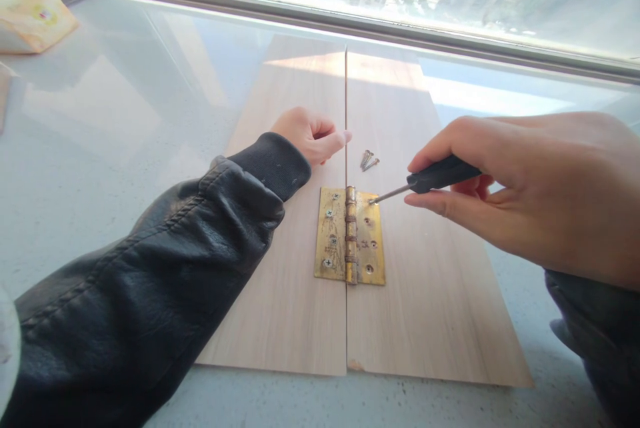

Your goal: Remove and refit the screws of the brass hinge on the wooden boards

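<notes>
A brass hinge (351, 235) lies across the seam between the left wooden board (280, 308) and the right wooden board (425, 308). Screws fill the holes of its left leaf; three lower holes of the right leaf show no screw. My right hand (540, 181) grips a black-handled screwdriver (435, 175), whose tip meets the right leaf's top hole, where a screw head seems to sit. My left hand (315, 136) rests over the left board above the hinge, fingers curled closed; whether they pinch anything is hidden. Several loose screws (369, 161) lie on the right board above the hinge.
The boards lie on a pale speckled counter (115, 168). Along the far side runs a window frame (300, 18), with buildings outside. A crumpled paper-like packet (33, 15) sits at the far left. A white rounded edge shows at the lower left.
</notes>
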Demonstrator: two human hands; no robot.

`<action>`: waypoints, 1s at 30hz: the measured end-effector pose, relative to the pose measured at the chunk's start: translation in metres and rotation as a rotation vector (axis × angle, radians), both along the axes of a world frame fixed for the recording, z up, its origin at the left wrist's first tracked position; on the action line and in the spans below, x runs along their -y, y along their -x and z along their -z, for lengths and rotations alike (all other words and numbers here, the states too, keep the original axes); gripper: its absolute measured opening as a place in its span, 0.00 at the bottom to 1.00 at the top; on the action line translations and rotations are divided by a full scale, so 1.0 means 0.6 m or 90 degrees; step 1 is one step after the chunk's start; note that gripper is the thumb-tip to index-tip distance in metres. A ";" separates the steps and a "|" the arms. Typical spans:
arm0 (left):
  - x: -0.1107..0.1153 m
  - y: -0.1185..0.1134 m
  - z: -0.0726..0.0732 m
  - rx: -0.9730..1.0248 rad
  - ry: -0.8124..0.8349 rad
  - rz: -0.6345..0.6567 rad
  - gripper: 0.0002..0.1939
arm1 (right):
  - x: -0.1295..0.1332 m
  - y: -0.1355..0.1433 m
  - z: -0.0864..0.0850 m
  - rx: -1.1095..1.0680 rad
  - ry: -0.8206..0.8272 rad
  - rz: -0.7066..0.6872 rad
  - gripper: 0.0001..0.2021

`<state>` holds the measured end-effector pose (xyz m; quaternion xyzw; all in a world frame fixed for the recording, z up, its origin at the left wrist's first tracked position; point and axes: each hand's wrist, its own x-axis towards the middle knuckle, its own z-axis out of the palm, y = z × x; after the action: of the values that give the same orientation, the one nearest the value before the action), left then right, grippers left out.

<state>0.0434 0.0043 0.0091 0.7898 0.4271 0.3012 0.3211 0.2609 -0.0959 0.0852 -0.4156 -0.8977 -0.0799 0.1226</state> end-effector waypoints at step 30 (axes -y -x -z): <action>0.000 -0.001 0.000 -0.006 0.008 -0.006 0.21 | -0.003 0.007 0.000 -0.032 0.029 -0.055 0.03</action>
<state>0.0439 0.0042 0.0092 0.7872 0.4340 0.2959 0.3229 0.2567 -0.0939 0.0854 -0.3813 -0.9129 -0.0436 0.1389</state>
